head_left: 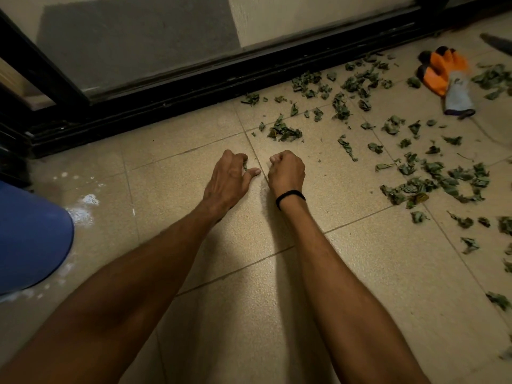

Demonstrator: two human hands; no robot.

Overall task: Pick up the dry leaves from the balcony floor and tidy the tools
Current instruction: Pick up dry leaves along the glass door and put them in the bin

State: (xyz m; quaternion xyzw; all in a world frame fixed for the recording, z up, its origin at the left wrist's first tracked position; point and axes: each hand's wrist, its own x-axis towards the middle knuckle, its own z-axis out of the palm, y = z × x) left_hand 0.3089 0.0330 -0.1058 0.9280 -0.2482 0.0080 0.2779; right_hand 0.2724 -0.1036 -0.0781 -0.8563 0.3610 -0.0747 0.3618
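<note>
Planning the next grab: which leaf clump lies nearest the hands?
The small clump just beyond the right hand, toward the door track; the other leaves lie farther right.

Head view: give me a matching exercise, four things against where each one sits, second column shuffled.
Things
1. orange and grey glove
2. dry leaves
3. black wristband
4. blue object

Places
a. on the right wrist
b. at the left edge of the frame
c. scattered over the floor, centre to right
d. lying on the tiles, upper right

Pairs: 1-d, 2-c, 3-a, 4-b
</note>
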